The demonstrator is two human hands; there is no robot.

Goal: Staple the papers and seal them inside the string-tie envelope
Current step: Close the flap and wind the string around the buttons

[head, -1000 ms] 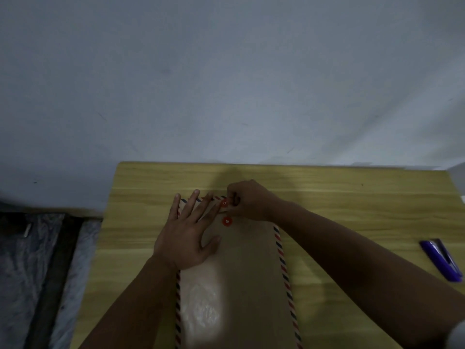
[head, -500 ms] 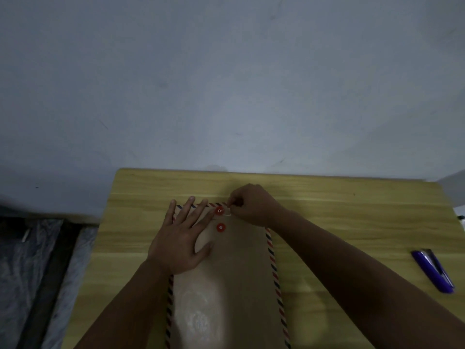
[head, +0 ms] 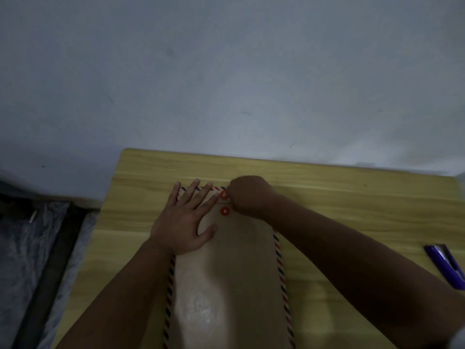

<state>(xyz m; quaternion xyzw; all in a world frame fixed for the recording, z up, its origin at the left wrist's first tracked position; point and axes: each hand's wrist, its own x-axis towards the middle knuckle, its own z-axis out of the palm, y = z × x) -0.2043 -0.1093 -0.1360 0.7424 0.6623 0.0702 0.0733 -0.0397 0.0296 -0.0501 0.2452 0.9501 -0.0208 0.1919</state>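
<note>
**Envelope, string-tie, kraft with striped border: closure in progress**

Envelope [head: 234,285]: lies flat along the middle of the tabletop [head: 352,210], long axis running near to far, flap end far. Judged light, thin and pliable, with a smooth face that may slide on the wood; best pinned with a flat palm, while the fine string is taken in a fingertip pinch at the discs. Contents not visible.

Stapler [head: 445,267]: purple, idle near the right edge, well apart from the envelope.

Left hand [head: 183,220]: palm down, fingers straight and spread, pressing the far left part of the envelope; thumb splayed to the right.

Lower red disc [head: 224,211]: on the envelope body, uncovered.

Upper red disc [head: 224,195]: on the flap, just beyond the lower one.

Right hand [head: 249,195]: knuckles up, fingers curled, fingertips beside the upper disc, apparently pinching the string; the string itself is too fine to trace.
</note>
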